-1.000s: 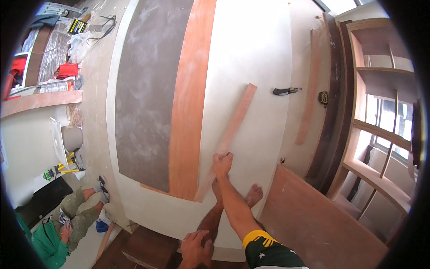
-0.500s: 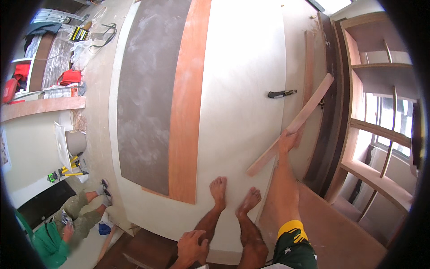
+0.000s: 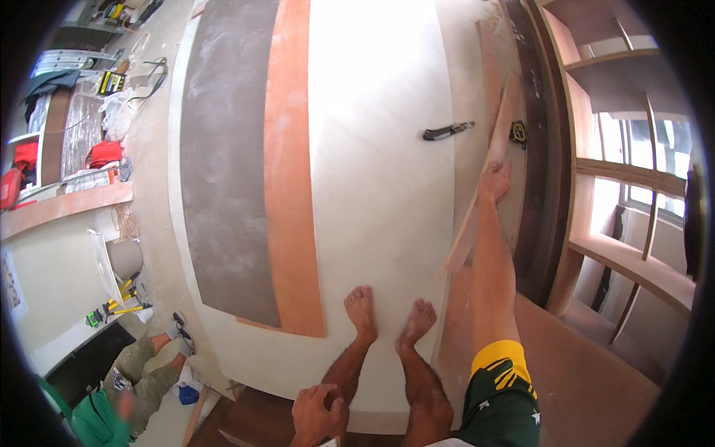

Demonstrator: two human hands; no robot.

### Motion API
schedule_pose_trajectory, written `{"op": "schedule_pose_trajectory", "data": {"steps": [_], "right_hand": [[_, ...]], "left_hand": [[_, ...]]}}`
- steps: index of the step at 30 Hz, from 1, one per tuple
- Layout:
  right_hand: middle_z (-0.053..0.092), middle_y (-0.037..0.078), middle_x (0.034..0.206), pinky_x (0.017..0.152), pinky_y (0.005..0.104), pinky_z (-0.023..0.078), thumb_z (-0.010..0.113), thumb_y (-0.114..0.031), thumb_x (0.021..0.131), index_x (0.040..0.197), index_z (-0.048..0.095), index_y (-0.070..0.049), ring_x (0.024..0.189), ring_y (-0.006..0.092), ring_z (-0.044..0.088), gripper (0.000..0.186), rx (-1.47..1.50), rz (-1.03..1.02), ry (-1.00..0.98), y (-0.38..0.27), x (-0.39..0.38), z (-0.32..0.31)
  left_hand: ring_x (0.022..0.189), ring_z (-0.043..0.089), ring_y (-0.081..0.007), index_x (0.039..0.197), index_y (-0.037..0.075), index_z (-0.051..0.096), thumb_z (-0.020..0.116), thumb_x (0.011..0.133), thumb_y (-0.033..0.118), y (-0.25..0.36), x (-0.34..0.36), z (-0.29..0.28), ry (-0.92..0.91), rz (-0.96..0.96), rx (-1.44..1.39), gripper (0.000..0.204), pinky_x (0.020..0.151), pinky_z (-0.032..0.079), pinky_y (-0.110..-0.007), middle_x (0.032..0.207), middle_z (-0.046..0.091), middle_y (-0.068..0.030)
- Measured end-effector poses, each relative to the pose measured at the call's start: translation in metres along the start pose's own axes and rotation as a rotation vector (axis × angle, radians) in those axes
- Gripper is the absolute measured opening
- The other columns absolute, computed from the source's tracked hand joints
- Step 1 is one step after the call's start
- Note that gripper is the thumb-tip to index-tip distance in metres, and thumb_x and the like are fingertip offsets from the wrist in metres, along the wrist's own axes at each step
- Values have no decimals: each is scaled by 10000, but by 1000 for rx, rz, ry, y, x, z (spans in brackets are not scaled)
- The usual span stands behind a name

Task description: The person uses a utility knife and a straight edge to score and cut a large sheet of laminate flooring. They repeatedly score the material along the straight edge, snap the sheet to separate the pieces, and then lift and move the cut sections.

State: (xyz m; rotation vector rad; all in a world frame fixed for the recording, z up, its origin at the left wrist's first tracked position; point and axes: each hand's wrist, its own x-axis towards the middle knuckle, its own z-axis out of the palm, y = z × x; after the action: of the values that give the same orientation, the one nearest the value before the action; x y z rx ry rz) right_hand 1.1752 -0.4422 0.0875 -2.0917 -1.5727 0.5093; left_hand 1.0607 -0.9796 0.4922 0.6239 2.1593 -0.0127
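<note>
My right hand (image 3: 496, 181) reaches forward, fingers wrapped around a long, thin wooden strip (image 3: 506, 119). The strip runs nearly lengthwise along the right edge of the white board (image 3: 380, 216), its blurred near end beside my forearm. Another wooden strip (image 3: 488, 71) lies just beyond and partly behind it. A utility knife (image 3: 447, 132) rests on the white board to the left of the strip, and a tape measure (image 3: 518, 133) lies to its right. My left hand (image 3: 316, 411) is by my left knee, loosely curled with thumb apart and nothing visible in it.
My bare feet (image 3: 360, 309) stand on the white board. A grey panel (image 3: 227, 164) and an orange-brown wood panel (image 3: 290, 186) lie at left. Wooden shelving (image 3: 629, 175) rises at right. A person in green (image 3: 97, 417) sits at lower left, near yellow-handled tools (image 3: 123, 304).
My right hand has moved forward and right with the wooden strip, which has turned from slanting to nearly lengthwise. The tape measure now shows more fully. My left hand stays by the knee.
</note>
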Motion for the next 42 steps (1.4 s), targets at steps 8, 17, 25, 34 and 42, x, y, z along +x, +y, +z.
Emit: {"op": "schedule_pose_trajectory", "data": {"steps": [8, 17, 25, 34, 42], "right_hand": [[443, 261, 1497, 1095, 527, 440, 717, -285, 896, 1573, 325, -89, 1333, 435, 465, 806, -592, -12, -344, 42, -95, -20], [494, 247, 1419, 1034, 575, 462, 649, -339, 964, 1620, 237, -155, 1279, 391, 522, 796, -754, -28, -372, 63, -114, -42], [429, 126, 1542, 1010, 490, 514, 610, -269, 979, 1552, 401, -226, 1292, 335, 556, 611, -580, -717, -532, 55, -65, 25], [491, 95, 1434, 1015, 513, 459, 716, -271, 920, 1338, 604, -133, 1213, 347, 521, 454, -409, -525, -536, -58, -66, 69], [561, 62, 1353, 1075, 483, 420, 694, -285, 949, 1221, 683, -59, 1275, 309, 500, 354, -602, -630, -240, 62, -93, -24]], "left_hand": [[1072, 642, -320, 1094, 140, 725, 806, 774, 222, 15, -9, 2, -49, -9, 30, 339, 940, 525, -450, 1115, 715, -84], [1089, 644, -329, 1110, 142, 729, 809, 762, 232, 17, 4, 4, -21, -45, 68, 368, 955, 523, -442, 1120, 721, -89], [1064, 657, -330, 1118, 124, 729, 827, 739, 232, 31, 17, -6, -35, 52, 130, 406, 957, 522, -452, 1125, 723, -96], [1090, 656, -309, 1267, 102, 662, 652, 929, 281, 38, 47, -21, -8, 184, 268, 382, 984, 524, -455, 1252, 685, -105], [1113, 636, -333, 1181, 114, 701, 812, 768, 261, 40, 21, -14, -70, 95, 191, 451, 965, 514, -457, 1177, 705, -109]]}}
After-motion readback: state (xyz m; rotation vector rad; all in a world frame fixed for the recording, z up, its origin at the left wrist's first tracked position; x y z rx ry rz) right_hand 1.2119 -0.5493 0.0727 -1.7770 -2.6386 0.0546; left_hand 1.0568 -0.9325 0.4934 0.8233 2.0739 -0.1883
